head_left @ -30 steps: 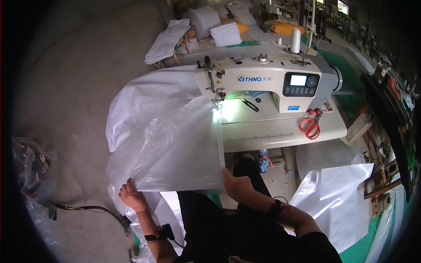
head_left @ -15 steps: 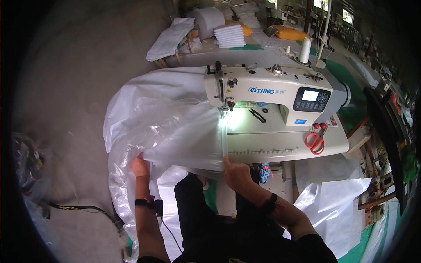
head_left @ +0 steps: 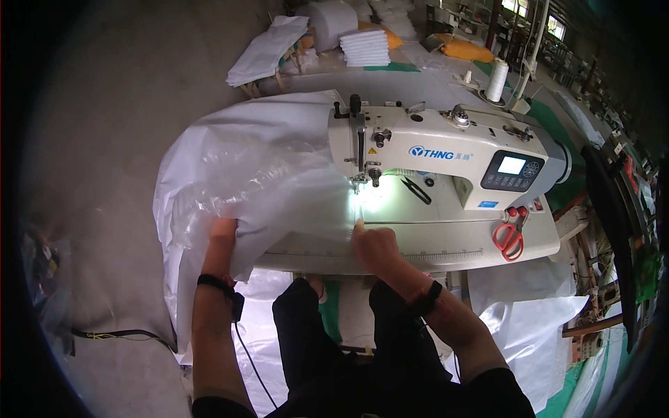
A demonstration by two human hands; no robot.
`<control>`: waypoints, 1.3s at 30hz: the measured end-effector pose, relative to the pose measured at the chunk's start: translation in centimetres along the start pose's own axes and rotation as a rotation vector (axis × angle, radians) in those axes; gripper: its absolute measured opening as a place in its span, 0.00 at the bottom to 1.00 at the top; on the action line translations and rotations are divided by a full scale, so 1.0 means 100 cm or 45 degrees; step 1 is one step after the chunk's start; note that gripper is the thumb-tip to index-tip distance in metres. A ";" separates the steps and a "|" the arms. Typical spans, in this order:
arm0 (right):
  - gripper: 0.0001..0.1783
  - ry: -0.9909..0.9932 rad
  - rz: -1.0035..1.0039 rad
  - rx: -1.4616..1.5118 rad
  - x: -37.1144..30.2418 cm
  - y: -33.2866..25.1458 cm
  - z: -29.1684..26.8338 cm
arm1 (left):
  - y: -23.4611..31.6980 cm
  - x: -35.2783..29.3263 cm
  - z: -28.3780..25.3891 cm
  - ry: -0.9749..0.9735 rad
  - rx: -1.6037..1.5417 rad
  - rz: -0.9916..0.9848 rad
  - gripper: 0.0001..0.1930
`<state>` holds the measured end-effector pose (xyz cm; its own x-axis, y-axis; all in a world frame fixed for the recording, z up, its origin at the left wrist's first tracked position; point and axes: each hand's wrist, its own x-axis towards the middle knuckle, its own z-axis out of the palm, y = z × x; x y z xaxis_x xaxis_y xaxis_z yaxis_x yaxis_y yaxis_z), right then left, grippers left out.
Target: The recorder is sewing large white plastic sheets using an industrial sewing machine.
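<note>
A white sheet [head_left: 279,202] with crinkled clear plastic film [head_left: 251,171] on it lies over the left of the sewing machine's bed and hangs off the side. Its right edge runs up to the lit needle area of the white sewing machine [head_left: 432,146]. My right hand [head_left: 376,247] is closed at that edge, just in front of the needle, with the index finger reaching forward along it. My left hand [head_left: 223,233] is among the sheet and film at the left; its fingertips are hidden in the folds.
On the machine bed lie black thread snips [head_left: 416,190] and red-handled scissors [head_left: 509,240]. A white thread cone [head_left: 496,80] stands behind the machine. Folded white stacks [head_left: 364,49] are at the back. More white sheeting [head_left: 523,327] hangs at the lower right.
Both hands have moved away from me with the sheet, my right one closer to the needle. More of the bed's front edge shows at the left. The view has shifted slightly.
</note>
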<state>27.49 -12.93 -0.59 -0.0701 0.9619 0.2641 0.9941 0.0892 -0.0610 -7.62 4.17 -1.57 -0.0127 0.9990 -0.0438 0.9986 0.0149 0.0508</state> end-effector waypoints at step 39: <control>0.13 0.014 0.167 0.642 0.054 0.065 0.009 | 0.220 -0.069 -0.023 0.182 -0.352 1.328 0.14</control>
<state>33.48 -6.95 -0.42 0.0561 0.9708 0.2330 0.8313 0.0838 -0.5495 14.36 -2.30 2.16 0.8108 0.5212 0.2666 0.4755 -0.8519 0.2192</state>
